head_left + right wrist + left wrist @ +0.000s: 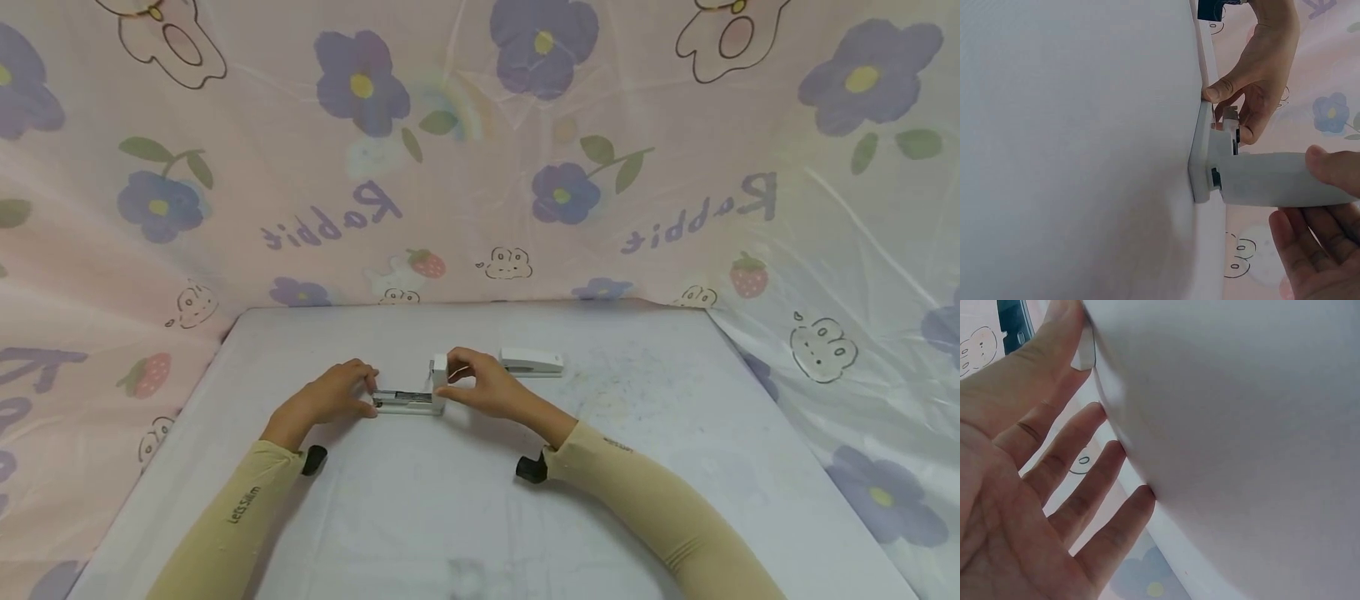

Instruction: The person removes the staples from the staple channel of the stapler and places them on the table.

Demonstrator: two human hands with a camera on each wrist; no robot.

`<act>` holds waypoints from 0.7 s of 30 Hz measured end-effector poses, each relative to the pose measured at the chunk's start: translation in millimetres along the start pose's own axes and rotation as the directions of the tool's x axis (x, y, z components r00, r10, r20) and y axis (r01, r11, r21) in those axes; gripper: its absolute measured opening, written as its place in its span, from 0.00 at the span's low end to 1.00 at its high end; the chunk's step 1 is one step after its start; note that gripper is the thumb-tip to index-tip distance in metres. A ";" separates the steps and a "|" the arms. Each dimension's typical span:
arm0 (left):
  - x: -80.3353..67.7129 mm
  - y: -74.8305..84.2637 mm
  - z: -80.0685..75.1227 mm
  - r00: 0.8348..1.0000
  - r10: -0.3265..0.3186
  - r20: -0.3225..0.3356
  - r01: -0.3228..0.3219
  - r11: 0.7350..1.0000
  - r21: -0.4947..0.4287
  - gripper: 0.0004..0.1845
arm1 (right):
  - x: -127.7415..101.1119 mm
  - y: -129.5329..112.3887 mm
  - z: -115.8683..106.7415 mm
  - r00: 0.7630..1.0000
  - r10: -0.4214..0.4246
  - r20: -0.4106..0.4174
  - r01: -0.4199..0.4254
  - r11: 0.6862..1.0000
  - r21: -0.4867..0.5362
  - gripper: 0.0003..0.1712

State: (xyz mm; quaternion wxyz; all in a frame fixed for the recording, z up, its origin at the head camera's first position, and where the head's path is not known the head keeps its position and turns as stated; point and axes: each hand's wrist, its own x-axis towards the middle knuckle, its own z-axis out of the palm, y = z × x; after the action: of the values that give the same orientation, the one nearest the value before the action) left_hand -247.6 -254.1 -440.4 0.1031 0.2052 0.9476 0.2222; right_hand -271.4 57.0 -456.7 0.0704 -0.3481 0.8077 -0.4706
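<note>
A white stapler (408, 409) lies on the table with its top cover (1266, 180) swung up on end, baring the staple channel (405, 397). My left hand (333, 396) holds the far left end of the base between thumb and fingers. In the left wrist view the thumb lies against that white end (1087, 350), and the other fingers spread with their tips at the tabletop. On the right, my right hand (487, 387) grips the raised cover, the thumb on one face and fingers on the other.
Behind my right hand stands a second white stapler (532, 361), closed, partly hidden by the hand. The white tabletop (420, 508) reaches back to a patterned curtain (465, 183). Faint coloured specks mark the table at the right. Both sleeves carry black wrist cameras (531, 468).
</note>
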 end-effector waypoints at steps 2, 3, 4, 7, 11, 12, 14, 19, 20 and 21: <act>0.7 -0.3 0.2 1.000 0.000 0.003 0.000 1.000 -0.006 0.15 | -1.1 0.3 -1.6 1.000 0.003 0.000 -0.003 1.000 0.005 0.15; 1.0 -0.4 0.5 1.000 0.000 0.004 0.000 1.000 -0.004 0.15 | -1.9 0.5 -2.3 1.000 0.005 0.001 -0.005 1.000 0.008 0.15; 1.3 -0.5 0.5 1.000 0.001 0.006 -0.001 1.000 -0.003 0.15 | -2.6 0.6 -3.2 1.000 0.008 0.002 -0.008 1.000 0.009 0.15; 1.2 0.3 -0.3 1.000 -0.004 0.007 0.004 1.000 -0.003 0.15 | -4.7 0.8 -5.7 1.000 0.008 0.005 -0.008 1.000 0.007 0.16; 0.1 1.6 -1.6 1.000 -0.006 0.006 0.006 1.000 -0.001 0.15 | -7.9 2.9 -8.6 1.000 0.002 0.003 -0.002 1.000 0.006 0.17; 0.0 1.7 -1.7 1.000 -0.005 0.006 0.005 1.000 -0.001 0.15 | -8.9 3.7 -9.3 1.000 0.000 0.003 0.000 1.000 0.006 0.17; 0.2 1.7 -1.5 1.000 -0.005 0.008 0.005 1.000 -0.001 0.15 | -11.3 5.1 -10.6 1.000 -0.003 0.001 0.003 1.000 0.007 0.17; 1.1 1.0 0.0 1.000 -0.008 0.010 0.009 1.000 -0.005 0.15 | -16.5 9.4 -12.9 1.000 -0.006 -0.010 0.006 1.000 -0.002 0.18; 1.1 0.9 0.3 1.000 -0.007 0.009 0.007 1.000 -0.008 0.15 | -17.4 10.6 -13.2 1.000 -0.001 -0.015 0.001 1.000 -0.009 0.19; 0.9 1.0 0.3 1.000 -0.004 0.008 0.004 1.000 -0.012 0.15 | -18.7 11.8 -13.7 1.000 0.003 -0.020 -0.003 1.000 -0.017 0.19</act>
State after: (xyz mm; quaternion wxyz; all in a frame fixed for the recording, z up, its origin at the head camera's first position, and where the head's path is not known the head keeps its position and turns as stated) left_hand -248.0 -252.8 -440.3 0.1086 0.2035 0.9462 0.2269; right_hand -269.3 82.2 -462.7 0.0599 -0.3428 0.8128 -0.4671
